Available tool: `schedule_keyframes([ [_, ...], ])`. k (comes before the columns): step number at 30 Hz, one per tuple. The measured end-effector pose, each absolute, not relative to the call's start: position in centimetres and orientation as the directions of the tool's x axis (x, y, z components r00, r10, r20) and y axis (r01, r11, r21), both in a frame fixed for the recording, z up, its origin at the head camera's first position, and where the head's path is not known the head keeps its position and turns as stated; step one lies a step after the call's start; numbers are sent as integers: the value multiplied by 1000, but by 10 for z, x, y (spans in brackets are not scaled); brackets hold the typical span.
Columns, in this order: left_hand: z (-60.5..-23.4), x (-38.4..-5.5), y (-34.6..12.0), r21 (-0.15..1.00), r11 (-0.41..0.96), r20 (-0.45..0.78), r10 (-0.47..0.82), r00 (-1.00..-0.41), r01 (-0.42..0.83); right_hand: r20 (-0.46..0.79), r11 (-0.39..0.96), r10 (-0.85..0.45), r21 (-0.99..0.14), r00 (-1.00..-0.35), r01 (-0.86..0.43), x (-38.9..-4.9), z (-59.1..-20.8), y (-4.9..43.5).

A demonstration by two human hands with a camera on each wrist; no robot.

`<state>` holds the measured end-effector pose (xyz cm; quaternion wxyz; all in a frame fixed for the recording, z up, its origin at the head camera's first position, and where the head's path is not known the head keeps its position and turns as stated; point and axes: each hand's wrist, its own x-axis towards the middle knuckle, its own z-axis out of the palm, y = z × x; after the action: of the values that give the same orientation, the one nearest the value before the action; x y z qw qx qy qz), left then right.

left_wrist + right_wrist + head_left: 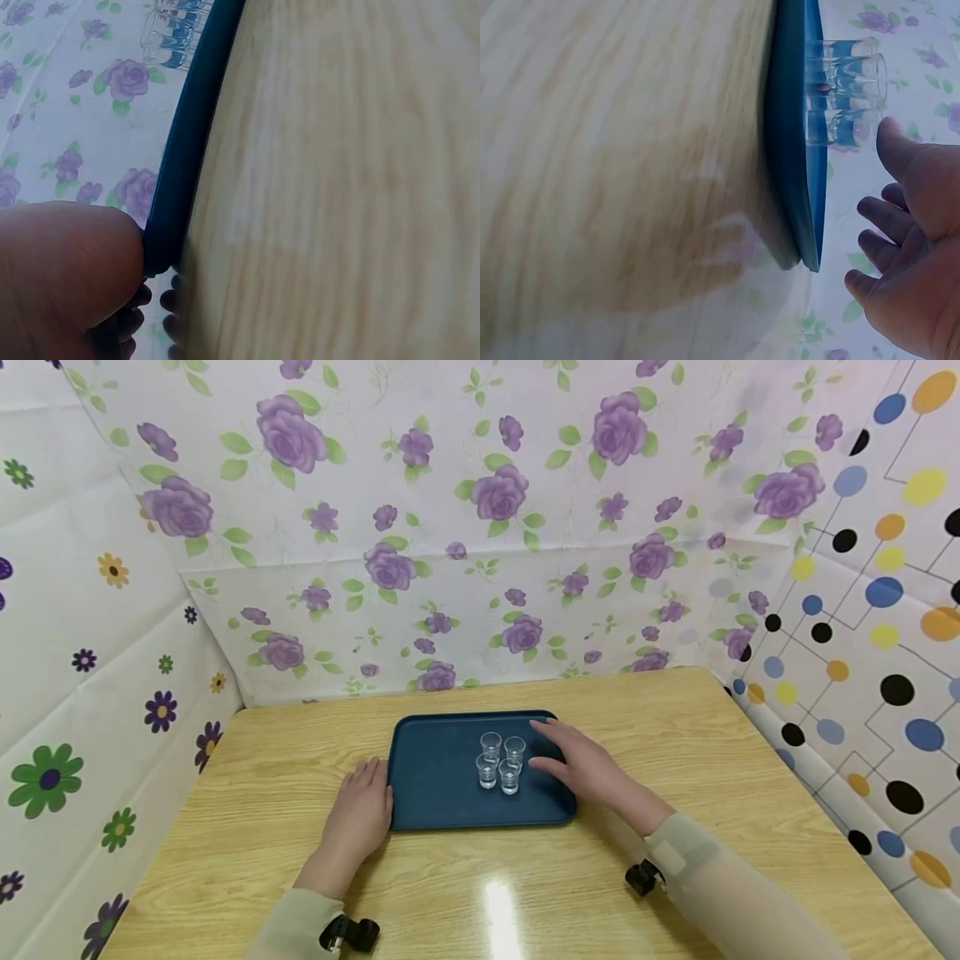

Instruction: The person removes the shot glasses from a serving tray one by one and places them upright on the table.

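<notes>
Four small clear glasses point(504, 767) stand upright in a tight cluster, two by two, just to the left of the right hand point(579, 767) and well off to the right of the left hand point(358, 808). All of them rest on a dark blue tray point(438, 772), which lies between the two hands. The right hand reaches over the tray's right side with its fingers extended and its thumb spread apart from them — nothing is in its grasp. Its thumb tip is just beside the nearest glass; in the right wrist view the two overlap, so I cannot tell whether they touch. The left hand lies along the tray's left edge, fingers straight and close together, its thumb against the rim, with no grip round anything.

Under both hands spreads a wood-grain table point(697, 735). Beyond the fingertips, past the tray, hangs a white cloth with purple roses point(495, 602). Out to the left hand's left is a cloth with scattered flowers point(67, 693), and out to the right hand's right one with coloured dots point(862, 610). Behind each hand come a pale sleeve point(738, 885) and a black wrist device point(641, 877).
</notes>
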<state>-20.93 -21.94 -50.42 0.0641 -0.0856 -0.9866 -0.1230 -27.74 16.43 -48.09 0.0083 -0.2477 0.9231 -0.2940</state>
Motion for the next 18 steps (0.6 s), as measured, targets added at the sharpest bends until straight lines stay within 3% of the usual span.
schedule_keyframes([
  [18,-505,-206,-218,244,950,159,158,-975,193,66,680,-443,-626,-894,-383,-285,-480,152],
])
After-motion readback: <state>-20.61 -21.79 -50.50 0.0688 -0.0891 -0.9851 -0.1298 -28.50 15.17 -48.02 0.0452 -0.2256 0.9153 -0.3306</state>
